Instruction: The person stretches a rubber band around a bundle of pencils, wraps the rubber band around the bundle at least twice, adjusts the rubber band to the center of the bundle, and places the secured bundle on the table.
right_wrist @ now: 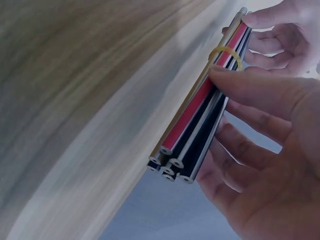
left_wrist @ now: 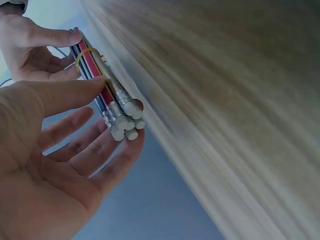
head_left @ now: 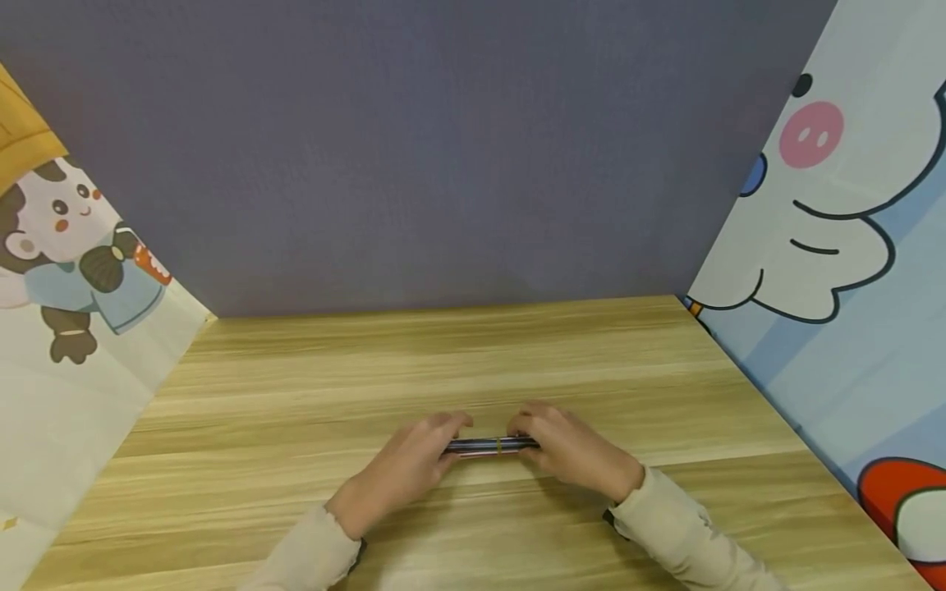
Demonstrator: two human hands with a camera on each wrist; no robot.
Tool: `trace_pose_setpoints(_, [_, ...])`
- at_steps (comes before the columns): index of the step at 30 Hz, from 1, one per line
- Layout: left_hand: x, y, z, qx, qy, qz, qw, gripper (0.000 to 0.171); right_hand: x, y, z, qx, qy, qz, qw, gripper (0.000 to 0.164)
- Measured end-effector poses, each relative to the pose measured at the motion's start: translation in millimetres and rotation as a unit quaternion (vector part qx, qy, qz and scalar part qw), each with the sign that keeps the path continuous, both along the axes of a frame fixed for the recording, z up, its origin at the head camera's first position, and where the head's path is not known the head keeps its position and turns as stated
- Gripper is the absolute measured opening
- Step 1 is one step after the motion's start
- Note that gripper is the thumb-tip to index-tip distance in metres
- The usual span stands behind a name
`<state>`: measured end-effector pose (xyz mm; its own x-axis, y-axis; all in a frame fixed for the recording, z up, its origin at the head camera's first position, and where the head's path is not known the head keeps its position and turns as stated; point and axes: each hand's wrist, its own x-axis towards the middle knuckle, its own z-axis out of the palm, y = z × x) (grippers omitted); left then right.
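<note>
A bundle of pencils [head_left: 480, 447], red, black and metallic in colour, lies crosswise between the two hands, just above or on the table; the head view does not settle which. Around it runs a yellow rubber band [right_wrist: 229, 50], nearer the right hand. My left hand [head_left: 402, 461] pinches the eraser end with the thumb on one side and fingers on the other. White erasers [left_wrist: 131, 120] in metal ferrules show there in the left wrist view. On the opposite end, my right hand [head_left: 575, 453] grips the pencils, whose flat unsharpened ends [right_wrist: 175, 163] face the right wrist camera.
A wood-grain table [head_left: 414, 361] spreads beneath the hands. Behind it rises a dark grey panel [head_left: 443, 164]. Cartoon-printed sheets flank both sides, a white sheet [head_left: 66, 410] on the left and a blue-and-white sheet [head_left: 835, 369] on the right.
</note>
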<state>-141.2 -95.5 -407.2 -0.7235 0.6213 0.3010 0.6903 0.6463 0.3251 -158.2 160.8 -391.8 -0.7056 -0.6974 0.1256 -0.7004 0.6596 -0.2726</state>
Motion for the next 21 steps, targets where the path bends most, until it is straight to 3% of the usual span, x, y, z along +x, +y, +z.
trace_pose_setpoints(8, [1.4, 1, -1.9, -0.029, -0.008, -0.005, 0.9995, 0.042, 0.5, 2, -3.9, 0.0, 0.033, -0.012, 0.999, 0.03])
trace_pose_setpoints(15, [1.7, -6, 9.1, -0.034, -0.023, 0.007, 0.9991, 0.048, 0.2, 7, 14.4, -0.003, 0.035, -0.048, 0.998, 0.03])
trace_pose_setpoints(21, [11.4, -29, 22.3, -0.009, 0.036, 0.056, 0.9977, 0.048, 7.3, 31, 20.5, -0.046, 0.041, -0.093, 0.994, 0.036])
